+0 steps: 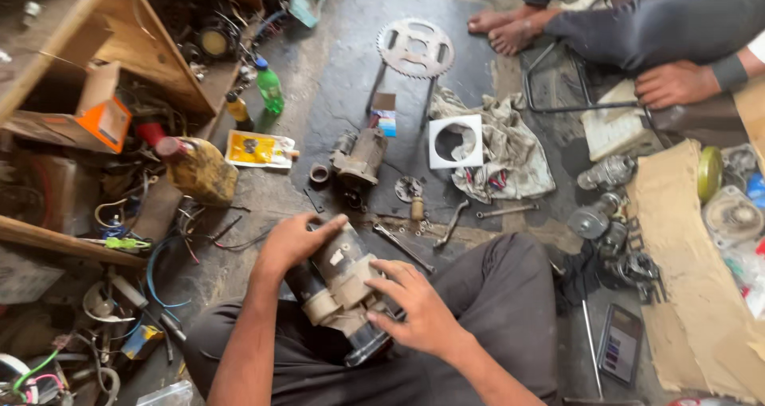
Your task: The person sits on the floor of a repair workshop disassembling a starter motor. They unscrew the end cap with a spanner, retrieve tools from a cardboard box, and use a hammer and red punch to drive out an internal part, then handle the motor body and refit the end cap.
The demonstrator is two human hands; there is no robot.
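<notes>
Left hand (291, 243), right hand (418, 306) wrapped around motor (339, 282); spanner (402, 247) just beside.

— Where is there room ahead of the hands?

— A bare strip of dark floor (351, 63) runs forward, past the sprocket stool (414, 49).

— And what blocks it?

— A small motor (358, 157), spanners (402, 247) and loose parts lie just beyond. Bottles (269, 87) and wires (171, 270) crowd the left; the rag (510, 155), probably over more parts, the right.
</notes>
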